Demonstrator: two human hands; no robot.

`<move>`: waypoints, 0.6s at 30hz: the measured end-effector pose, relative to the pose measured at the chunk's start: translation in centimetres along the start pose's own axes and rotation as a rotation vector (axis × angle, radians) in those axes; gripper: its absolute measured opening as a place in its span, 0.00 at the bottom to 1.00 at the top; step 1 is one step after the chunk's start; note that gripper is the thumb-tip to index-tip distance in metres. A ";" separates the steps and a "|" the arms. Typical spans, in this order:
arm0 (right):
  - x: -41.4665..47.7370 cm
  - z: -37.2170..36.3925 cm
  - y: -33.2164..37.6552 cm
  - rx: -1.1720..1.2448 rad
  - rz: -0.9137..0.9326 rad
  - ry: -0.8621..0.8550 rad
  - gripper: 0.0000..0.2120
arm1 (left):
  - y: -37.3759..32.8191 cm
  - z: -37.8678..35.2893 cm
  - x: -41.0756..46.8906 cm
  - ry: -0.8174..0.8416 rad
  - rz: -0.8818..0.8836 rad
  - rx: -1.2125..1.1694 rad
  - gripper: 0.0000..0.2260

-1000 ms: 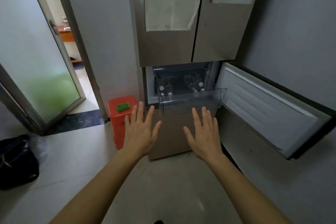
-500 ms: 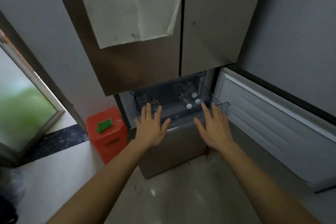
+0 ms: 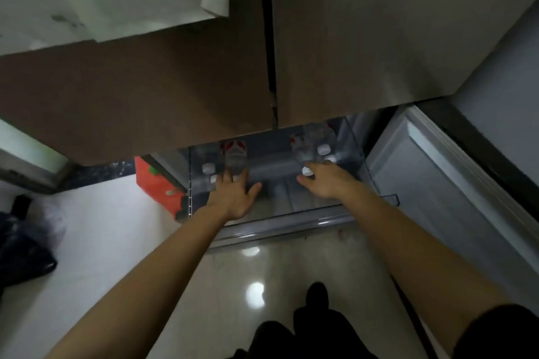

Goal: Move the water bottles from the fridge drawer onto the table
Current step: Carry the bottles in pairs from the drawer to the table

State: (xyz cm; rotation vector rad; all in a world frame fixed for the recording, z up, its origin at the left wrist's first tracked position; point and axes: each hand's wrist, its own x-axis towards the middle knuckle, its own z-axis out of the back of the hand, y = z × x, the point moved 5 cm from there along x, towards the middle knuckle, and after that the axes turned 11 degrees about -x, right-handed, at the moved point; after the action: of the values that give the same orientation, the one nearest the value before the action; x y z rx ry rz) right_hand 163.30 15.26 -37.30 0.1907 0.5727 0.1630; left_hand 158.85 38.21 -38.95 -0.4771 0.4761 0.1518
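Left hand (image 3: 233,198), right hand (image 3: 328,182) now in drawer (image 3: 277,186), at bottles (image 3: 236,156)

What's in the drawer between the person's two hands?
Nothing: the head view shows only bare grey drawer floor between the left hand and the right hand.

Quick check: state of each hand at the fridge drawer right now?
Left hand: open, straight fingers reaching a water bottle.
Right hand: cannot tell; fingers hidden, at a white-capped bottle.
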 end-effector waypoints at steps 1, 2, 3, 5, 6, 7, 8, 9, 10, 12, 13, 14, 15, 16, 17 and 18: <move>1.2 0.0 0.0 -0.023 0.023 0.035 0.27 | 0.5 -0.5 1.1 0.017 0.024 -0.001 0.31; 2.2 -0.2 0.0 -0.032 0.044 0.066 0.28 | 1.1 -1.1 2.0 0.033 0.049 0.001 0.31; 3.2 -0.4 0.1 -0.029 0.061 0.094 0.28 | 1.5 -1.5 2.8 0.049 0.071 0.008 0.31; 4.9 -1.2 0.2 -0.023 0.080 0.141 0.30 | 2.1 -2.2 4.1 0.090 0.105 0.023 0.31; 5.6 -1.6 0.2 -0.026 0.072 0.159 0.31 | 2.2 -2.4 4.6 0.112 0.118 0.026 0.31; 6.2 -2.0 0.2 -0.029 0.054 0.172 0.33 | 2.3 -2.6 5.1 0.132 0.131 0.029 0.31; 6.6 -2.2 0.1 -0.027 0.034 0.176 0.34 | 2.3 -2.8 5.5 0.146 0.139 0.030 0.31; 6.9 -2.6 0.0 -0.024 0.020 0.175 0.34 | 2.4 -2.9 5.8 0.155 0.148 0.030 0.30; 7.1 -2.8 -0.1 -0.026 0.010 0.167 0.35 | 2.6 -3.0 6.1 0.157 0.153 0.035 0.30; 7.2 -3.4 -0.1 -0.048 0.003 0.143 0.34 | 2.7 -2.8 6.4 0.135 0.149 0.062 0.28; 6.8 -3.5 0.3 -0.047 0.016 0.143 0.33 | 2.7 -2.6 6.5 0.122 0.136 0.079 0.26; 6.4 -3.9 0.8 -0.037 0.040 0.159 0.31 | 2.5 -2.4 6.4 0.118 0.120 0.093 0.25; 5.8 -4.3 1.4 -0.038 0.068 0.183 0.28 | 2.2 -2.3 6.1 0.126 0.102 0.099 0.23; 5.1 -4.9 2.1 -0.045 0.092 0.204 0.26 | 2.0 -2.3 5.7 0.144 0.083 0.095 0.22; 4.4 -5.5 2.7 -0.063 0.100 0.225 0.25 | 1.7 -2.4 5.1 0.165 0.071 0.085 0.21; 3.8 -6.0 3.1 -0.090 0.105 0.242 0.24 | 1.7 -2.5 4.6 0.182 0.066 0.077 0.20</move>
State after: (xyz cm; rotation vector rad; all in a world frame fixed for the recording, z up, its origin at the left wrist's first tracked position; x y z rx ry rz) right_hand 162.82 19.87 -43.50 0.1145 0.7946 0.3164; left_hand 161.42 38.63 -43.76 -0.4013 0.6737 0.1541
